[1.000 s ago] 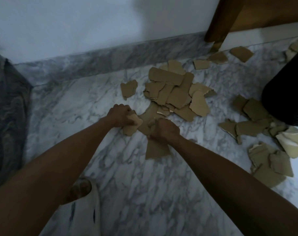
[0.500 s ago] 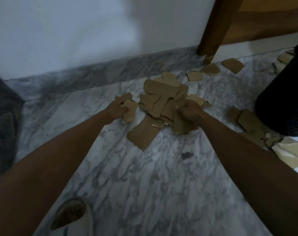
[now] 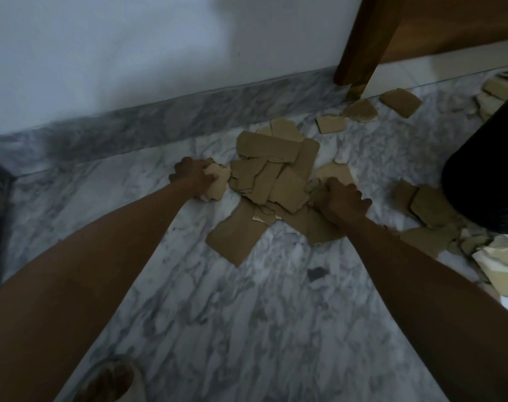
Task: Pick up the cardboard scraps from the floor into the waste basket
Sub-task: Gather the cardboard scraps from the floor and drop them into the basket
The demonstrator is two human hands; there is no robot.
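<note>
Nearest me, bottom left: my foot [image 3: 107, 381] in a pale slipper on the grey-veined marble floor [image 3: 247, 329]. One small dark fleck [image 3: 317, 273] lies on the marble ahead of it.

Both forearms reach forward to the main pile of cardboard scraps [image 3: 273, 181]. The closest scrap, a long flat piece [image 3: 237, 237], runs its long axis diagonally, near-left corner toward me, far end tucked under the pile. All pieces are tan-brown, flat, with ragged torn edges; several overlap like shingles. I cannot count the pile exactly; roughly ten or more pieces.

My left hand [image 3: 193, 177] sits at the pile's left edge, fingers curled, thumb pressed across a pale scrap [image 3: 216, 182] it grips, paler than the rest. My right hand [image 3: 341, 200] is at the pile's right edge, knuckles up, fingers clenched around a bunch of scraps [image 3: 315, 185] whose ends stick out to the left of the fist.

To the right, a second cluster of scraps [image 3: 429, 210] lies against the foot of the black mesh waste basket [image 3: 484, 169], with pale, cream-faced pieces [image 3: 502, 256] nearer me at the frame edge.

Farther on, the top piece of the pile [image 3: 268, 146] is a long rectangle lying crosswise, left to right. Beyond it, three separate scraps [image 3: 400, 101] sit near one wooden furniture leg [image 3: 363, 42], with a few more at the far right. Grey marble skirting [image 3: 160, 126] and white wall [image 3: 131, 47] close the view.
</note>
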